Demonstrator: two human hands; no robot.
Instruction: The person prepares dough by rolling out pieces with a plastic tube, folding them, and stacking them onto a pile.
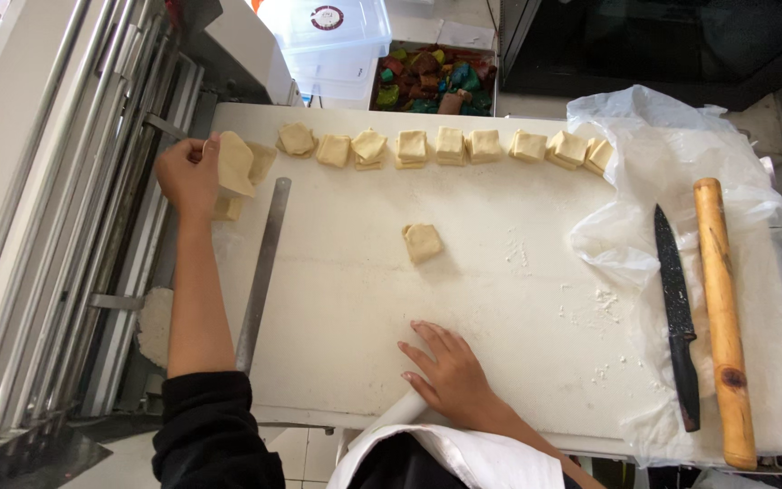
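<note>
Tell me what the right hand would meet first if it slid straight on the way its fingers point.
Probably the lone folded dough piece: the right hand lies flat, fingers pointing up the white board and slightly left, so it might pass just beside it.

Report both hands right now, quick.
Left hand: closed on a flat dough piece, lifted at the board's far left corner.
Right hand: open, empty, palm down on the white board.

Board middle (500,308) open — dough row (445,145) behind, knife (678,308) right.
</note>
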